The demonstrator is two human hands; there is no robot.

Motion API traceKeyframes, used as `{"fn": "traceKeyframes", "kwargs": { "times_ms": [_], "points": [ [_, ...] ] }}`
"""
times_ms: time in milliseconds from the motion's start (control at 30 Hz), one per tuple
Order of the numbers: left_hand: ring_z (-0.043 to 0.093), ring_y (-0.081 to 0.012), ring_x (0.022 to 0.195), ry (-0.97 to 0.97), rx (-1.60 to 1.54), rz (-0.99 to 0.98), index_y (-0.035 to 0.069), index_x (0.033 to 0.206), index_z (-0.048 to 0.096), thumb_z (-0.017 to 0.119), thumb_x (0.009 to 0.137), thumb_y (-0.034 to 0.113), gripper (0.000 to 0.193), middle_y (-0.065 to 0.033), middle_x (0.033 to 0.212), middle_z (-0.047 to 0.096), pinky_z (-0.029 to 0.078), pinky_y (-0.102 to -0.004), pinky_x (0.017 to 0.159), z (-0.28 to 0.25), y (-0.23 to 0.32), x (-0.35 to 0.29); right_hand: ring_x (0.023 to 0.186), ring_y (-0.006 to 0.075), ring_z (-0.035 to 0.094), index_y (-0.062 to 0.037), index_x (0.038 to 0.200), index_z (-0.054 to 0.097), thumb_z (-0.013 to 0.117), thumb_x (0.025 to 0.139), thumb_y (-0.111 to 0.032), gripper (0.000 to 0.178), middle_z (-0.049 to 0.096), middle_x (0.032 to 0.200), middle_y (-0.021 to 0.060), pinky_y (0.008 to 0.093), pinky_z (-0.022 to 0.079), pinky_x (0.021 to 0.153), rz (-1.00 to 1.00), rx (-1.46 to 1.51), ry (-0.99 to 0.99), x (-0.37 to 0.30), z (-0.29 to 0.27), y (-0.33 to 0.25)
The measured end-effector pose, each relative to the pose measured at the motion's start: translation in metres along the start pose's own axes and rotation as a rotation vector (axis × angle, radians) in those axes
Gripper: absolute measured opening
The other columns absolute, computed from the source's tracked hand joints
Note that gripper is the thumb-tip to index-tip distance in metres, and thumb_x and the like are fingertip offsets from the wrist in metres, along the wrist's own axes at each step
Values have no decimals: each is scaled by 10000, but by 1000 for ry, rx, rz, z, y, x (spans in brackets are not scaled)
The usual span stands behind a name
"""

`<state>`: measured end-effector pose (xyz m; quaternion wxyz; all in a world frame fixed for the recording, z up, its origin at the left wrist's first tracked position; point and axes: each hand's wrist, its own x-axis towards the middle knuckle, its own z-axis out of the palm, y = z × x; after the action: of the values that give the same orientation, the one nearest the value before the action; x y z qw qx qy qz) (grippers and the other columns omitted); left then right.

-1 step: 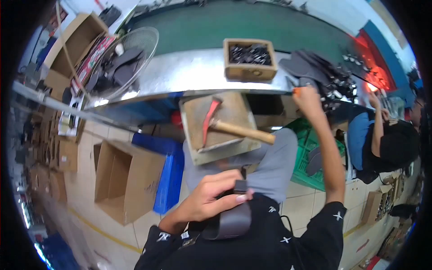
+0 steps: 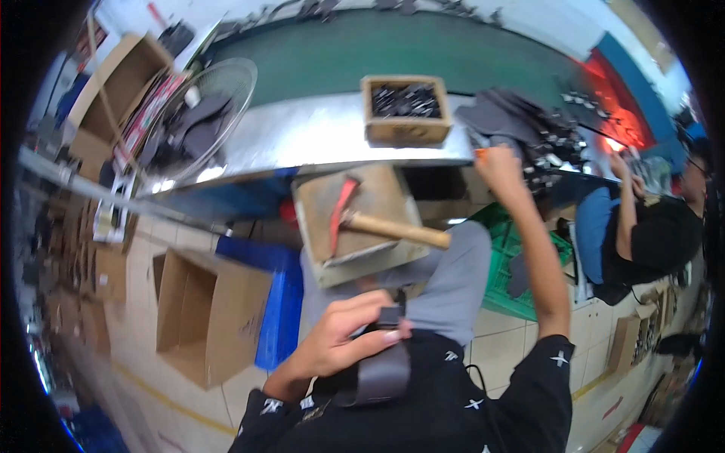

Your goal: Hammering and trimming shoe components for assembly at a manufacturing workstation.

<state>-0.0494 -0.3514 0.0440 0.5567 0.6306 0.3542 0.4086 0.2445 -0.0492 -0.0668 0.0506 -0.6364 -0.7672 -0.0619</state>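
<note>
Close to my body, my left hand (image 2: 351,336) grips a curled dark strap (image 2: 384,375) with a small black block at its end, between thumb and fingers. My right hand (image 2: 500,170) reaches out to the bench edge, fingers closed around a small tool with an orange handle (image 2: 479,153); its shape is mostly hidden. Right beside that hand lies a pile of dark flat straps (image 2: 502,113) with shiny metal parts. Over my lap, a hammer (image 2: 393,228) with a red head and wooden handle rests on a worn square block (image 2: 370,192).
A wooden box (image 2: 408,128) of small black pieces stands on the metal bench edge (image 2: 302,140), before a green belt surface (image 2: 340,57). A wire basket (image 2: 245,102) is at left. Below are an open carton (image 2: 226,309), a blue bin (image 2: 279,317) and a green crate (image 2: 521,298). A co-worker (image 2: 649,234) sits at right.
The whole view has shifted slightly, so the bench and block sit a little lower and further left. Both hands keep their grips, with hardly any movement of their own.
</note>
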Motion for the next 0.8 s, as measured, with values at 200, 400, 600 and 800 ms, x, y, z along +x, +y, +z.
{"fn": "traceKeyframes", "kwargs": {
  "times_ms": [200,400,600,800],
  "points": [
    [668,-200,797,183,79,-91,-32,864,701,581,916,333,389,-127,851,712,496,-296,727,-2,-2,7,867,360,671,18,871,678,641,815,-138,169,630,945,210,454,561,709,-73,69,117,3,-2,-33],
    [686,-249,795,275,-71,-23,-64,1047,559,545,964,193,271,-211,839,704,522,-336,809,-15,-37,26,743,354,622,-29,822,617,585,904,-212,203,607,798,151,456,496,653,-205,650,337,-98,-36,-79],
    [619,-142,849,133,-11,-58,-79,1088,640,578,980,86,207,-101,968,689,495,-260,771,13,2,63,776,377,636,10,897,644,588,933,-203,223,650,840,178,446,502,673,-2,1011,174,-196,-23,-56],
    [627,-147,833,151,-15,-16,-100,1084,625,605,959,71,213,-105,952,690,489,-248,781,13,-2,63,747,382,644,15,872,647,585,939,-206,239,651,789,224,441,492,653,78,1132,22,-236,-16,-60]
  ]
}}
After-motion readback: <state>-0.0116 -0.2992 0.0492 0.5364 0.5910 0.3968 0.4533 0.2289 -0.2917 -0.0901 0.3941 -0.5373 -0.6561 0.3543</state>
